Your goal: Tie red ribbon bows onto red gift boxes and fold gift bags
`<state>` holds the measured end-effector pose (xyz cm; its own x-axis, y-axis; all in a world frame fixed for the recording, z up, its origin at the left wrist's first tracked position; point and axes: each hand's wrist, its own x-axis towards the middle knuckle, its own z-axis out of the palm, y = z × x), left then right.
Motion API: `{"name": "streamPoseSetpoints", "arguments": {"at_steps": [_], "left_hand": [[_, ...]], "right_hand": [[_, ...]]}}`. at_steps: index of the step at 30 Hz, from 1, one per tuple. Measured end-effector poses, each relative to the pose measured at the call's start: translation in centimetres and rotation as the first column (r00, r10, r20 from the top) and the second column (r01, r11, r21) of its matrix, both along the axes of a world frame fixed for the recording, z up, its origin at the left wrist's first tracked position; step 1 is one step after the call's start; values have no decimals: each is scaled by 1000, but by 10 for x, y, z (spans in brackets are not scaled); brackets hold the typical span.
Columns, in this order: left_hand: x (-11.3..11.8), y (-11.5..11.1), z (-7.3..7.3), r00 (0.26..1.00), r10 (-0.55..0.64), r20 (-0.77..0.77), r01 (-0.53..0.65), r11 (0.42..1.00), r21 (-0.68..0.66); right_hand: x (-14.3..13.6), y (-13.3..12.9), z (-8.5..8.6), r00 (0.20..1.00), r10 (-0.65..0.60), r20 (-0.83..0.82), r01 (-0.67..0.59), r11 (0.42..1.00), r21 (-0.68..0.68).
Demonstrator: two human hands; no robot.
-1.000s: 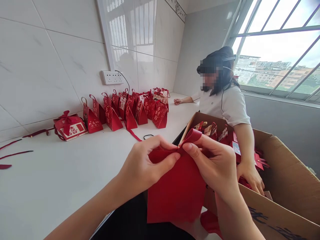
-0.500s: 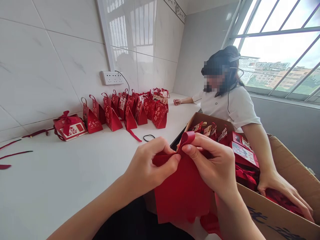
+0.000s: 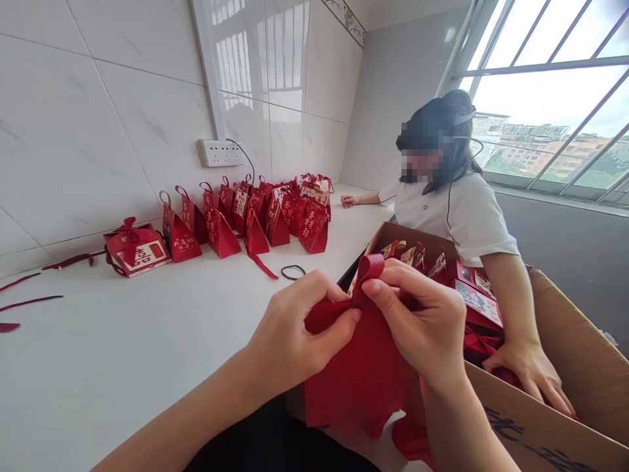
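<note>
Both hands (image 3: 352, 328) pinching the top of a red box (image 3: 356, 373) beside an open cardboard carton (image 3: 570, 334).

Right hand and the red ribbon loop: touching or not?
Touching. The head view shows the right hand at the red ribbon loop, the thumb tip lying on the band just below the curl, no gap between them.

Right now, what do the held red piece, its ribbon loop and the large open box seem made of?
Red piece: probably thin card, matte; its face looks flat and straight-edged.
Ribbon loop: satin or perhaps leatherette, softly glossy; it curls smoothly and catches light.
Large open box: apparently cardboard, matte brown, with stiff, creased walls.
</note>
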<state>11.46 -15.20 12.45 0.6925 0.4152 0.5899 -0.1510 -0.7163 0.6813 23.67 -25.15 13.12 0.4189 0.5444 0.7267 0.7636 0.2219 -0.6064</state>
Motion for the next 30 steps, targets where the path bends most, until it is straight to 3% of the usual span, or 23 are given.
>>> {"name": "streamPoseSetpoints", "arguments": {"at_steps": [8,14,22,25,30], "left_hand": [[3,0,-2,1000,25,-6,-25,1000,-4],[1,1,1,998,-46,-42,43,997,-71],[1,-1,7,995,-41,-93,28,991,-132],[2,0,9,991,-84,-103,59,972,-229],[0,-1,11,976,-165,-140,87,891,-445]], "right_hand": [[-1,1,2,998,49,27,-48,998,-31],[2,0,0,1000,-4,18,4,1000,8],[2,1,-3,1000,-9,-5,10,1000,14],[1,1,-3,1000,-12,-12,12,1000,7],[1,2,0,999,-33,-28,33,999,-8]]}}
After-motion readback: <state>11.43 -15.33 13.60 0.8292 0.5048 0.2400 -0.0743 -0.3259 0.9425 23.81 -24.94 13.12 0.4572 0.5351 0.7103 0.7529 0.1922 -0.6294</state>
